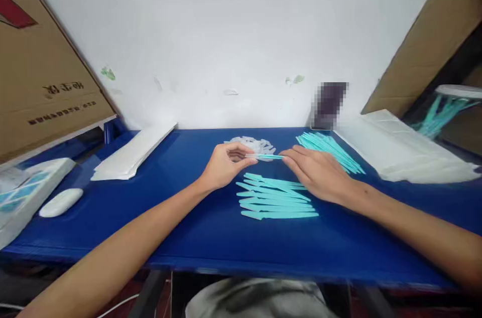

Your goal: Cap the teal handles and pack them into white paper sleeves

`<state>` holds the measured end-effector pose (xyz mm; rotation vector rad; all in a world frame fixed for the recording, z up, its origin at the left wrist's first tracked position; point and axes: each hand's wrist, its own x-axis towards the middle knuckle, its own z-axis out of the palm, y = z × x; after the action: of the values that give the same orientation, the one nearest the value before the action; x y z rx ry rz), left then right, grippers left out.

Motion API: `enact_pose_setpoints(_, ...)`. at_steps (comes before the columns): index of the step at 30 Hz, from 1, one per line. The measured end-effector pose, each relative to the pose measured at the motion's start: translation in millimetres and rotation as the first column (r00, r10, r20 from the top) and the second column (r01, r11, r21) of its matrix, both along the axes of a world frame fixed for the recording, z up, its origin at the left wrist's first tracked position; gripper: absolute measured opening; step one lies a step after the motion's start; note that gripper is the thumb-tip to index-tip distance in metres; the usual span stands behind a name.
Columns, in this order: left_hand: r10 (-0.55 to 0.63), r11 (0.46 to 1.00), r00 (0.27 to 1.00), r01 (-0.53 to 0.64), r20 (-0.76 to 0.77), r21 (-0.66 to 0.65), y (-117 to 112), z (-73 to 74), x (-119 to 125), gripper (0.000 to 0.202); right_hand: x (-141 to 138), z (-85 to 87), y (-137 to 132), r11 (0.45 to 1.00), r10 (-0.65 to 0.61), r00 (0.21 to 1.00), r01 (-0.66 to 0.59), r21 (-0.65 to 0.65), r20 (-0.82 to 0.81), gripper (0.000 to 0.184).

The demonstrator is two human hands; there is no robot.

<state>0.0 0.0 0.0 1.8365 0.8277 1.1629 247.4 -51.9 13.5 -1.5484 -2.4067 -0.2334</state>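
A turquoise eyebrow razor [271,156] spans the gap between my two hands. My right hand [316,170] pinches its right end. At the other end, my left hand [229,162] pinches what looks like a clear plastic cap [251,156] against or over the razor's tip; how far it covers the tip I cannot tell. Just behind the hands lies a pile of clear caps [259,145]. In front of them several turquoise razors [276,197] are laid roughly side by side. A second bunch of razors [331,150] lies beyond my right hand, fanned diagonally.
The blue table [188,232] meets a white wall. White sheets or bags lie at left [135,152] and right [410,152]. A white oval object [61,202] sits at left, near a white box [32,197]. A pixelated dark object [329,107] leans on the wall. Cardboard [48,67] stands left.
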Motion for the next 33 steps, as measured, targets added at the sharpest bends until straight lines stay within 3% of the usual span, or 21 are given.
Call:
enact_pose_setpoints(13, -0.002, 0.994, 0.989, 0.018, -0.149, 0.106, -6, 3.0, 0, 0.023, 5, 9.1, -5, 1.000, -0.011, 1.000, 0.011, -0.029, 0.019, 0.048)
enact_pose_setpoints(21, 0.011, 0.992, 0.987, 0.009, -0.158, 0.127, -5, 3.8, 1, 0.021, 6, 9.7, -5, 1.000, -0.006, 0.999, 0.007, -0.027, 0.038, 0.047)
enact_pose_setpoints(29, -0.003, 0.999, 0.999, 0.005, -0.051, 0.036, -8, 1.0, 8, 0.026, -4, 8.3, -9, 0.998, -0.011, 1.000, 0.012, -0.054, 0.015, 0.047)
enact_pose_setpoints(33, 0.009, 1.000, 1.000, -0.009, 0.027, -0.022, -11, -0.1, 13, 0.031, -10, 7.9, -12, 1.000, 0.016, 1.000, -0.016, 0.012, 0.016, 0.047)
